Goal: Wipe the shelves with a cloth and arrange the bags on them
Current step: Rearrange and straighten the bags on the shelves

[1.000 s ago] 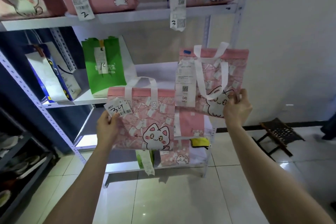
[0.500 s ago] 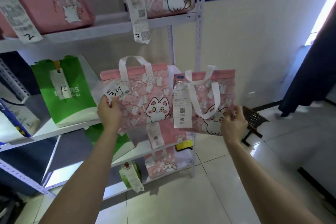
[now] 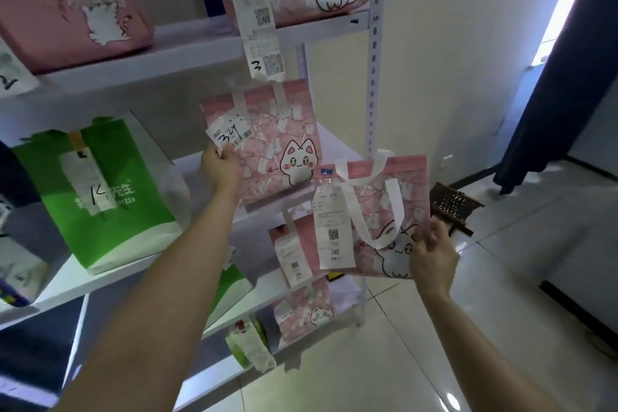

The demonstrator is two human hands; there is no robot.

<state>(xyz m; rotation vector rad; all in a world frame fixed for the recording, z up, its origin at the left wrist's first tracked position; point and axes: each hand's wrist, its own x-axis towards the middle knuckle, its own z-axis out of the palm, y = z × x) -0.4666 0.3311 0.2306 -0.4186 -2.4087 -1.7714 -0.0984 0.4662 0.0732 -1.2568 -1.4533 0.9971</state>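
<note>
Top shelf (image 3: 187, 53), far left: a plain pink bag (image 3: 67, 3) stands upright.

Middle shelf (image 3: 110, 278), left: a green bag (image 3: 100, 191) stands upright with a white slip taped to its front.

Left hand (image 3: 220, 167): raised in front of the middle shelf, just right of the green bag. Its fingers (image 3: 229, 152) pinch the left edge of bag 34 (image 3: 281, 144), over the paper tag (image 3: 229, 134) marked "34". Bag 34 is pink with a cat print and is held upright. Its lower edge is level with the shelf front; contact with the shelf cannot be told.

Bag 046 (image 3: 388, 211): same cat print, held in the air lower than bag 34 and to its right, in front of the rack post (image 3: 374, 77). A long receipt (image 3: 334, 227) marked "046" hangs on its front, and its white handles fall forward.

Right hand (image 3: 433, 251): the fingers (image 3: 429, 231) are curled round the bag's lower right corner.

Floor, far right: a dark stool (image 3: 454, 207) stands near the wall.
</note>
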